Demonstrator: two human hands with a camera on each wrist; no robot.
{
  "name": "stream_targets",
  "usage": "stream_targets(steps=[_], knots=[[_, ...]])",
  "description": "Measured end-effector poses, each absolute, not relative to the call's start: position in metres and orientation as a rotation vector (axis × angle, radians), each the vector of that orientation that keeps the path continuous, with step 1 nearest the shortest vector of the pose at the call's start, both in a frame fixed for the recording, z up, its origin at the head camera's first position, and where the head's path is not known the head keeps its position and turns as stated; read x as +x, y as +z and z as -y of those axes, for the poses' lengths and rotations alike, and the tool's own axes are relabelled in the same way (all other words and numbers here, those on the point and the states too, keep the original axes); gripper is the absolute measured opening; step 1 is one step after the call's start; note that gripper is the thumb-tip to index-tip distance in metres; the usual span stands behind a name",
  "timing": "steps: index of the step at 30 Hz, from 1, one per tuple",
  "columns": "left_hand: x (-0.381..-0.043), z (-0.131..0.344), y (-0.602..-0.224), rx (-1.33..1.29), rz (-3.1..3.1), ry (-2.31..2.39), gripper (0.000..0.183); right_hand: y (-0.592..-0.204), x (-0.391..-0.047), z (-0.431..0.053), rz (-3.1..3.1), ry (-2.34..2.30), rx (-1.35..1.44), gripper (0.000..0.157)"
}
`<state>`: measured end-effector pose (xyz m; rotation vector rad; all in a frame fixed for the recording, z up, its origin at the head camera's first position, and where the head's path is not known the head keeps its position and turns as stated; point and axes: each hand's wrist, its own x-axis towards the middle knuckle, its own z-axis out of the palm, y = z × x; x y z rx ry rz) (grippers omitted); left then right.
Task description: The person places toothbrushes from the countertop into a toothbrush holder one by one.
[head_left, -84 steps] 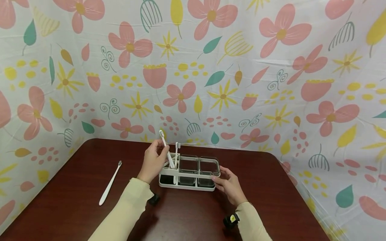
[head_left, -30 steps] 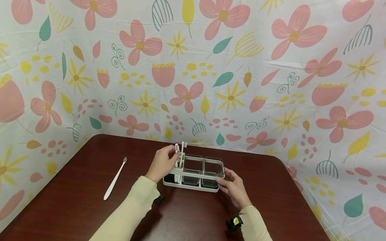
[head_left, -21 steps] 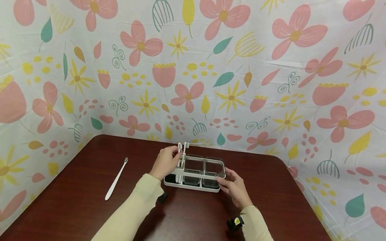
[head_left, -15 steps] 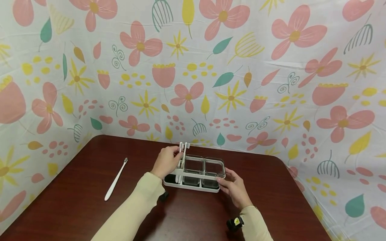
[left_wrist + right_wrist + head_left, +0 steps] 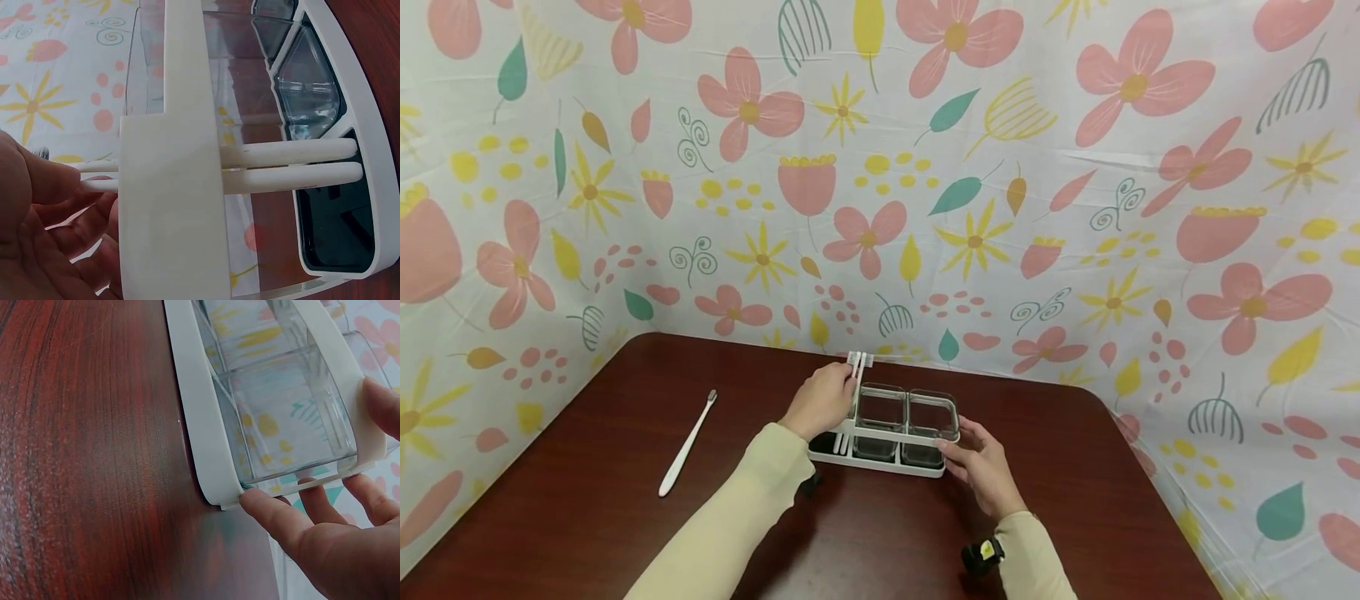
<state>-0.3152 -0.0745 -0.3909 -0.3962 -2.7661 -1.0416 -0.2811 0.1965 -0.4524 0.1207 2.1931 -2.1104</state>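
Observation:
A white toothbrush holder (image 5: 891,435) with an upper rail and a dark-lined base stands on the table; two clear cups (image 5: 882,408) sit in its middle and right sections. Two white toothbrushes stand side by side in its left section, their handle ends down on the base. My left hand (image 5: 822,402) pinches the left toothbrush (image 5: 294,178) below its head, between thumb and fingers. The other toothbrush (image 5: 287,152) stands right beside it. With thumb on the upper rail and fingers at the end, my right hand (image 5: 981,467) grips the holder's right end.
A third white toothbrush (image 5: 687,446) lies on the dark red-brown table (image 5: 880,533), left of the holder, head pointing away from me. Behind the table hangs a flower-patterned cloth (image 5: 1000,208).
The left toothbrush went from tilted over the holder to upright in it, lowered by my left hand and turned so its bristles face left. My right hand keeps its grip on the holder.

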Motion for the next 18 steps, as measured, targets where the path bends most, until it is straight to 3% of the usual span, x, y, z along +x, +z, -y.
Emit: stream_targets(steps=[10, 18], knots=[[-0.313, 0.081, -0.393, -0.388, 2.652, -1.183, 0.026, -0.453, -0.28, -0.198, -2.192, -2.107, 0.106, 0.065], [-0.311, 0.124, -0.396, -0.314, 2.488, -1.199, 0.027, -0.452, -0.281, -0.197, -2.187, -2.103, 0.108, 0.065]])
